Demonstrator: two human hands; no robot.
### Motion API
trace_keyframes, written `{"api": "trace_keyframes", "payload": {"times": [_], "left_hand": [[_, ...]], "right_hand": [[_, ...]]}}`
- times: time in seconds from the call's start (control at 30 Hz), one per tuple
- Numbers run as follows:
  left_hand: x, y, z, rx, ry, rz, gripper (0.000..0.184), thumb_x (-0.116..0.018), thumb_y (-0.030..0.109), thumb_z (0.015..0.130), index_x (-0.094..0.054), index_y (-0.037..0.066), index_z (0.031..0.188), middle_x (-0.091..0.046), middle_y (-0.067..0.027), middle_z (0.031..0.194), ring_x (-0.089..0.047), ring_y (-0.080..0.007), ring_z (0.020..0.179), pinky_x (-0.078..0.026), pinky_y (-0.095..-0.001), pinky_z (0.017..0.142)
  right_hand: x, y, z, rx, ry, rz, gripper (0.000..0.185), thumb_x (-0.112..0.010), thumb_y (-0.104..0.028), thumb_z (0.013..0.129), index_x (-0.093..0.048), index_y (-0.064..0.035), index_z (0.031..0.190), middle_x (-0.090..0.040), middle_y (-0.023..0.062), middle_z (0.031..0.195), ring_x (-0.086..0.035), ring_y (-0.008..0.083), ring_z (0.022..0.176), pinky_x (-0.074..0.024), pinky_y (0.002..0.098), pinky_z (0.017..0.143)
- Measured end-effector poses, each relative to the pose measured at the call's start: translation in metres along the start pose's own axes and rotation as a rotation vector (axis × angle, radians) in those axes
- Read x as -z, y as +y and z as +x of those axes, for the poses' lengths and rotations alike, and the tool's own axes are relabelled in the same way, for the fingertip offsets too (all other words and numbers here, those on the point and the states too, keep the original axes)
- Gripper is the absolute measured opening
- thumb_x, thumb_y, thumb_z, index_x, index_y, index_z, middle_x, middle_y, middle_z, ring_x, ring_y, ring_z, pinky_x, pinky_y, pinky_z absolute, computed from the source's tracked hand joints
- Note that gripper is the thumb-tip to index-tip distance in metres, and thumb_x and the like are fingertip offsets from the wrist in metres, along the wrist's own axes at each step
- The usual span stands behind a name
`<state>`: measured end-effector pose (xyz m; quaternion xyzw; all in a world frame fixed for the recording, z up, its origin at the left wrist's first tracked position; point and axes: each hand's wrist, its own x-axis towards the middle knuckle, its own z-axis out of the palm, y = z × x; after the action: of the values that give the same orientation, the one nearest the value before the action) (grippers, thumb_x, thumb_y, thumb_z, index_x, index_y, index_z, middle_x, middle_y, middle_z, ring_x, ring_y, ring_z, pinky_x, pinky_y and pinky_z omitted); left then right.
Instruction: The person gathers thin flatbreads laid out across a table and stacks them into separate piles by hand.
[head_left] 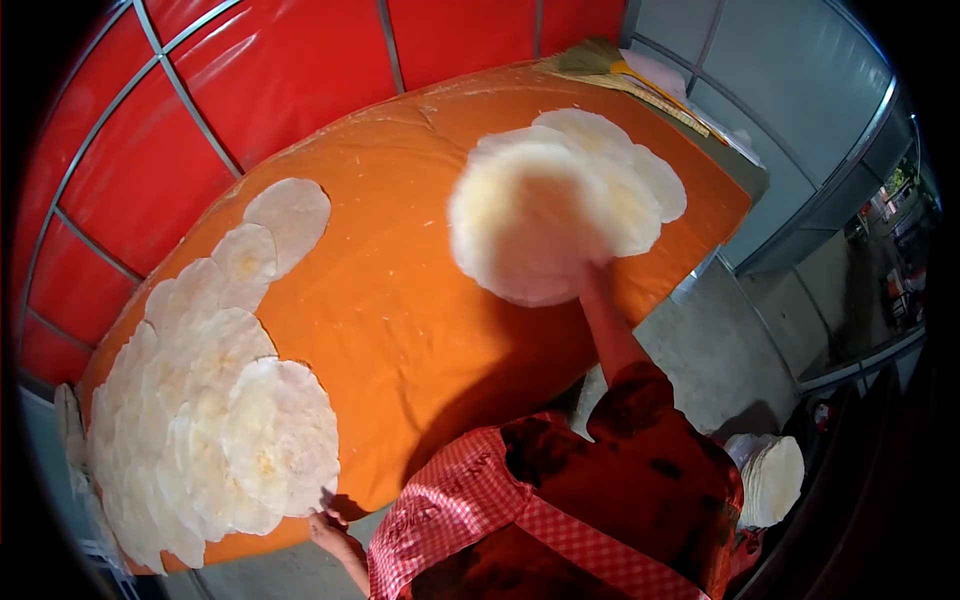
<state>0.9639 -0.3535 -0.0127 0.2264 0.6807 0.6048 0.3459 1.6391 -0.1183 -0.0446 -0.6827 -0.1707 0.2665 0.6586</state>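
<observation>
My right hand [595, 272] grips the near edge of a pale, thin round flatbread [485, 225]. That sheet is blurred by motion, and my fingers are partly smeared. It overlaps several other thin flatbreads [655, 190] at the right of the orange cloth [390, 270]. At the near left edge, my left hand [330, 525] has its fingers closed on the rim of a flatbread [290, 430]. This one lies on top of a wide spread of overlapping flatbreads [150, 420] covering the left end of the cloth.
A straw broom [590, 60] with a yellow handle lies at the far right corner of the table. Red panels [300, 70] on a metal frame stand behind it. Below right is a stack of pale round sheets [775, 480], beside my body in a checked apron [450, 500].
</observation>
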Motion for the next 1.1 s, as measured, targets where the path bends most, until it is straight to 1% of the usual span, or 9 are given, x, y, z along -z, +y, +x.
{"api": "trace_keyframes", "payload": {"times": [0.4,0.5,0.57,0.63,0.7,0.83,0.9,1.0,1.1], "left_hand": [[-0.057,-0.037,-0.031,0.027,-0.433,0.090,0.009,-0.051,0.005,0.094,-0.053,0.009,0.087,-0.050,0.0004,0.070,-0.046,-0.0095,0.061,-0.041,-0.0249,0.056],[-0.077,-0.036,-0.038,-0.236,-0.693,0.360,0.010,-0.050,-0.001,0.090,-0.058,0.007,0.091,-0.053,0.0002,0.072,-0.051,-0.0109,0.073,-0.042,-0.0254,0.066],[-0.088,-0.016,-0.047,0.079,-0.613,0.565,0.009,-0.053,0.001,0.090,-0.062,0.003,0.088,-0.059,-0.0027,0.076,-0.054,-0.0110,0.076,-0.045,-0.0254,0.071],[-0.113,0.016,-0.048,0.293,-0.552,0.377,0.010,-0.052,0.000,0.090,-0.062,0.001,0.088,-0.060,-0.0036,0.078,-0.056,-0.0131,0.079,-0.047,-0.0266,0.075],[-0.130,-0.005,-0.019,-0.180,-0.592,0.416,0.012,-0.050,-0.002,0.091,-0.062,0.000,0.092,-0.063,-0.0071,0.081,-0.061,-0.0181,0.084,-0.048,-0.0287,0.078],[-0.225,0.064,0.023,-0.431,-0.672,0.493,0.018,-0.051,-0.008,0.083,-0.061,-0.001,0.096,-0.064,-0.0140,0.099,-0.062,-0.0270,0.095,-0.048,-0.0343,0.085],[-0.259,0.032,0.063,-0.857,-0.576,0.646,0.025,-0.057,-0.003,0.076,-0.061,0.003,0.100,-0.059,-0.0146,0.105,-0.057,-0.0338,0.098,-0.047,-0.0388,0.086],[-0.280,-0.013,0.082,-0.865,-0.461,0.789,0.030,-0.062,0.005,0.072,-0.061,0.005,0.103,-0.056,-0.0155,0.106,-0.054,-0.0352,0.098,-0.048,-0.0427,0.085],[-0.284,-0.016,0.091,-0.963,-0.427,0.765,0.029,-0.063,0.007,0.072,-0.062,0.005,0.101,-0.055,-0.0148,0.102,-0.055,-0.0326,0.093,-0.048,-0.0411,0.080]], "right_hand": [[0.080,0.067,0.029,0.029,0.246,-0.417,0.040,-0.057,-0.039,0.084,-0.063,-0.0028,0.100,-0.067,0.0170,0.092,-0.063,0.0340,0.087,-0.0509,0.0446,0.073],[0.099,0.073,0.039,0.258,0.419,-0.748,0.042,-0.057,-0.042,0.084,-0.063,-0.0035,0.100,-0.067,0.0188,0.092,-0.064,0.0368,0.088,-0.0512,0.0465,0.073],[0.086,0.077,0.039,0.532,0.661,-0.892,0.035,-0.057,-0.035,0.085,-0.063,-0.0040,0.099,-0.066,0.0199,0.096,-0.062,0.0385,0.092,-0.0508,0.0460,0.075],[0.037,0.011,-0.010,0.469,0.512,-0.677,0.025,-0.057,-0.027,0.086,-0.062,-0.0036,0.095,-0.065,0.0194,0.097,-0.061,0.0361,0.091,-0.0504,0.0443,0.076],[0.001,-0.003,-0.009,0.446,0.221,-0.582,0.017,-0.057,-0.019,0.086,-0.061,-0.0031,0.093,-0.064,0.0174,0.096,-0.060,0.0329,0.090,-0.0501,0.0424,0.077],[-0.130,0.082,0.013,0.442,-0.456,-0.348,0.008,-0.056,-0.010,0.086,-0.059,-0.0033,0.090,-0.060,0.0065,0.084,-0.058,0.0203,0.080,-0.0502,0.0343,0.072],[-0.218,0.030,-0.048,0.157,-0.960,-0.078,0.002,-0.059,-0.005,0.086,-0.059,-0.0057,0.088,-0.057,-0.0020,0.078,-0.054,0.0067,0.067,-0.0428,0.0215,0.057],[-0.349,0.031,-0.099,0.746,-1.112,-0.230,0.009,-0.063,-0.006,0.085,-0.060,-0.0022,0.092,-0.062,0.0037,0.080,-0.060,0.0118,0.075,-0.0489,0.0267,0.066],[-0.451,0.025,-0.138,0.931,-1.085,-0.479,0.017,-0.065,-0.011,0.082,-0.060,-0.0037,0.097,-0.066,0.0148,0.091,-0.064,0.0336,0.087,-0.0510,0.0389,0.075]]}}
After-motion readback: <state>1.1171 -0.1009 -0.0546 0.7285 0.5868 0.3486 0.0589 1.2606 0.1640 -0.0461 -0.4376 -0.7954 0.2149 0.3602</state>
